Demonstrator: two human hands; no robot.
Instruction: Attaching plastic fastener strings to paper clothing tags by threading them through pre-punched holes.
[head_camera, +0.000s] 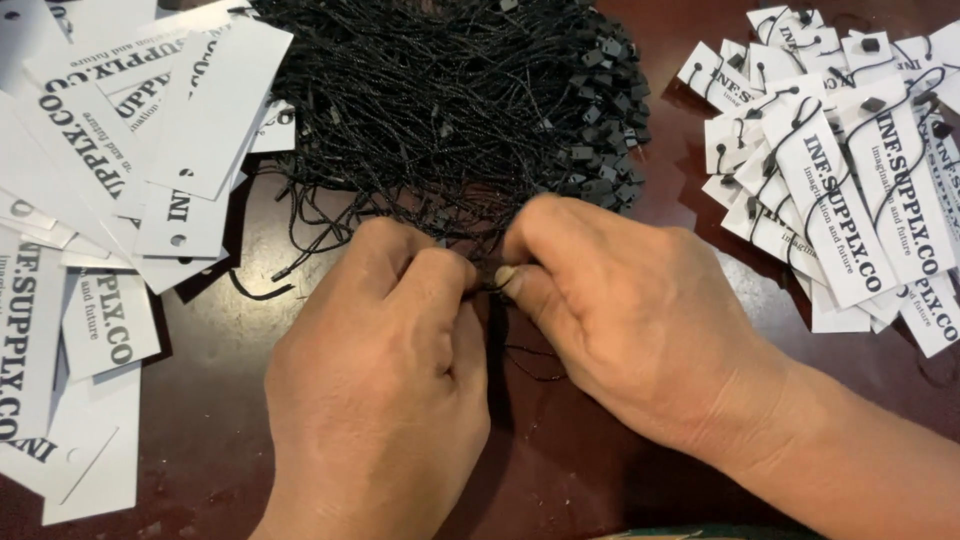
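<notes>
Black, thin hang-tag string (497, 285) pinched between left hand (385, 385) and right hand (625, 315), fingertips closed on it at the near edge of the tangled string bundle (450, 100) on the table (230, 440); judged light, limp, snag-prone, best taken near its small plastic lock end.

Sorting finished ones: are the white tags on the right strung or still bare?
Strung: the right tag pile shows black cords with clasps looped through the holes.

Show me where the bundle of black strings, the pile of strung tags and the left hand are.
bundle of black strings (450, 100), head view, middle of tangle
pile of strung tags (850, 210), head view, a white tag's face
left hand (385, 400), head view, back of hand
</notes>
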